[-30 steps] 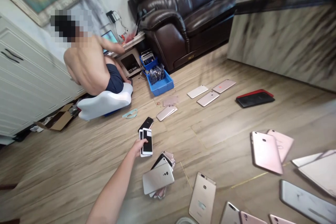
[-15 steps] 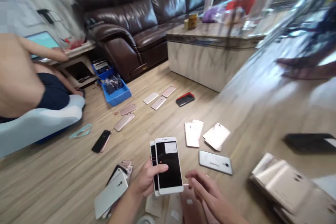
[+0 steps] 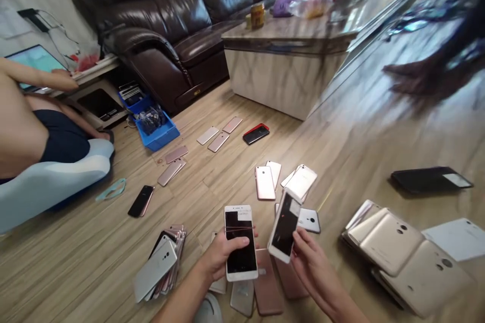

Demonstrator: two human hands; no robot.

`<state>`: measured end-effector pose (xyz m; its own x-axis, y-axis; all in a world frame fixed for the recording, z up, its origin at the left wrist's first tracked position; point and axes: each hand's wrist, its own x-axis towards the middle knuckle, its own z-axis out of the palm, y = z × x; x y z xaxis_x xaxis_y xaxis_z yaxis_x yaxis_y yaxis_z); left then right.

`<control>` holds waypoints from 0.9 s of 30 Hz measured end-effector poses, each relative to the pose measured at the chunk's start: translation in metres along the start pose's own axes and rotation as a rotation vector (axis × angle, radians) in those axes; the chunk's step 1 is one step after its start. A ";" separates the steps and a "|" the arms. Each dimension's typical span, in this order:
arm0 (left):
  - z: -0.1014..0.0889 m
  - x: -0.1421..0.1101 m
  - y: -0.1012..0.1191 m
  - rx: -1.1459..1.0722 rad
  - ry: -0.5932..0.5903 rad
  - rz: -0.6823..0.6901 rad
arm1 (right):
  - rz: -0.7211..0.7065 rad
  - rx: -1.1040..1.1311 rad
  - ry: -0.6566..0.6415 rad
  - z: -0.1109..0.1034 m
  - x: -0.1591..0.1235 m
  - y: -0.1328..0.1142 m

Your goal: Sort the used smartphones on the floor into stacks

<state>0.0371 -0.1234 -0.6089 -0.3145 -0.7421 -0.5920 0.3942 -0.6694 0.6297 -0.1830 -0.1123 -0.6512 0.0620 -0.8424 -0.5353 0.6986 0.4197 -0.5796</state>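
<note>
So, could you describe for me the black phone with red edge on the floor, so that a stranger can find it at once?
Start from the marble-sided table in front of the dark leather sofa. On the wooden floor before the table lies a group of pale phones, and the black phone with the red edge sits at its right end. Only it shows red there.

Phone screen (image 3: 240, 245) glossy black glass; sofa (image 3: 151, 15) shiny dark leather; floor (image 3: 94, 257) matt wood-grain planks.
</note>
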 end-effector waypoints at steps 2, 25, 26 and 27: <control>-0.006 -0.004 0.002 -0.039 0.008 0.001 | 0.007 0.055 0.059 -0.003 0.006 0.001; -0.010 -0.014 -0.016 -0.122 -0.026 0.097 | -0.002 -0.731 -0.386 0.037 -0.016 0.006; -0.008 -0.017 -0.017 -0.126 -0.014 0.089 | -0.043 -0.821 -0.370 0.037 -0.016 0.007; -0.008 -0.021 -0.016 -0.142 -0.010 0.070 | -0.094 -0.903 -0.339 0.037 -0.015 0.007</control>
<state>0.0440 -0.0965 -0.6108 -0.2907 -0.7875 -0.5435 0.5332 -0.6050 0.5913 -0.1530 -0.1092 -0.6247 0.3352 -0.8791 -0.3388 -0.0905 0.3279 -0.9404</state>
